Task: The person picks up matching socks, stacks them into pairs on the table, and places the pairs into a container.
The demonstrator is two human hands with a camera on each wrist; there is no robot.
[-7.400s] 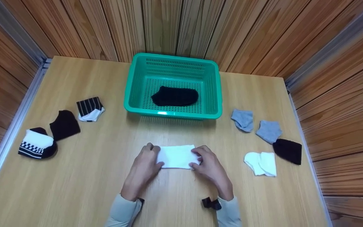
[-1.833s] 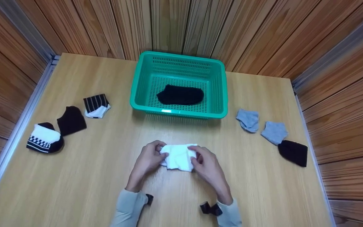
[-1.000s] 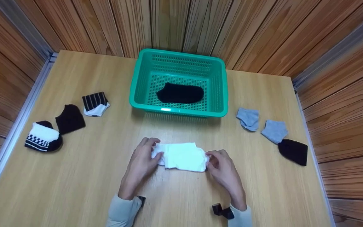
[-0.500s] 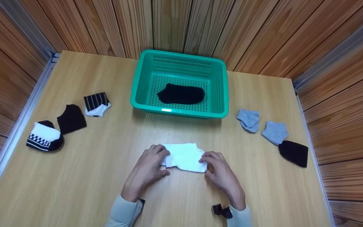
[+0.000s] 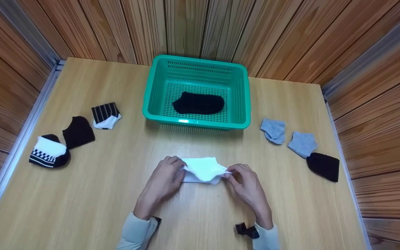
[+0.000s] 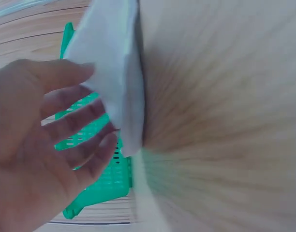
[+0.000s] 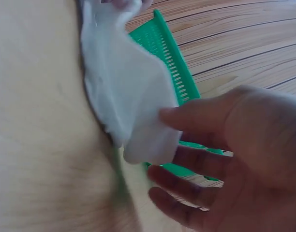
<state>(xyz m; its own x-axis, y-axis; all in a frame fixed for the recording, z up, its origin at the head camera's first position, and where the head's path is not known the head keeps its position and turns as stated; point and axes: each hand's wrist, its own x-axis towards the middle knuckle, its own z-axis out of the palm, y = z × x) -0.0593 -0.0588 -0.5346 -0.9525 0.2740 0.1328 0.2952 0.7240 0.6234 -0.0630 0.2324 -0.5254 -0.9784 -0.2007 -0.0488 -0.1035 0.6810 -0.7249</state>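
Note:
Two white socks lie one over the other on the table in front of the basket. My left hand point(image 5: 161, 182) pinches the upper white sock point(image 5: 203, 167) at its left end, and my right hand point(image 5: 248, 185) pinches its right end. Between them the near edge of that sock is raised and sags in the middle. Under it the lower white sock point(image 5: 190, 178) lies flat. In the left wrist view the thumb point(image 6: 66, 73) presses on the white cloth. The right wrist view has the cloth between thumb point(image 7: 191, 116) and forefinger, the other fingers spread below.
A green basket point(image 5: 196, 122) with a black sock point(image 5: 200, 103) inside stands at the back. At left lie a striped sock point(image 5: 105, 113), a dark sock point(image 5: 78, 132) and a checkered one point(image 5: 49, 151). Grey socks point(image 5: 273, 131) and a black sock point(image 5: 323, 166) lie at right.
The white sock from the right side now lies over the other white one. Half a second ago it lay nearly flat; both hands now grip its ends, and its near edge is lifted.

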